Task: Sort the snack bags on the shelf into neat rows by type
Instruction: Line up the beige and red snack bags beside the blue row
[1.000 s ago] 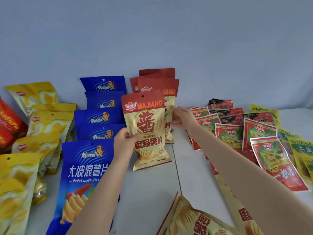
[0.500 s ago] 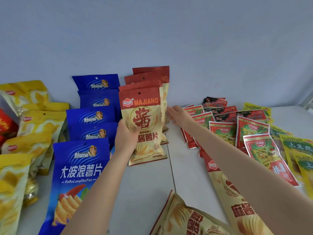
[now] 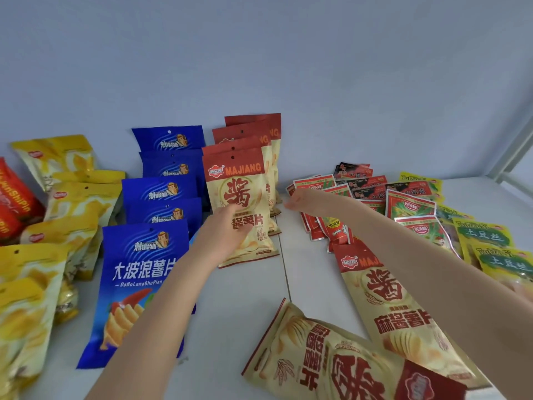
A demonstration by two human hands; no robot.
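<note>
Head view: five blue chip bags (image 3: 161, 194) in a row running toward the back wall (image 3: 288, 53), largest nearest. Four red-topped MAJIANG bags (image 3: 239, 183) upright in a row just right of the blue ones, at about 12 o'clock. Two more MAJIANG bags flat on the white shelf (image 3: 239, 298): one (image 3: 398, 307) at 3 o'clock under the right forearm, one (image 3: 331, 362) at 5 o'clock. Yellow bags (image 3: 72, 203) at 9 o'clock, count unclear. Small red and green packets (image 3: 409, 209) overlapping at 2 o'clock, too many to count.

Left hand (image 3: 227, 226) reaching forward, fingers pressed against the front MAJIANG bag's lower face, grasping it. Right hand (image 3: 300, 200) stretched out just right of the row, blurred; cannot tell whether clenched or loose.

Front bag: cream body, red top band, large red character.
</note>
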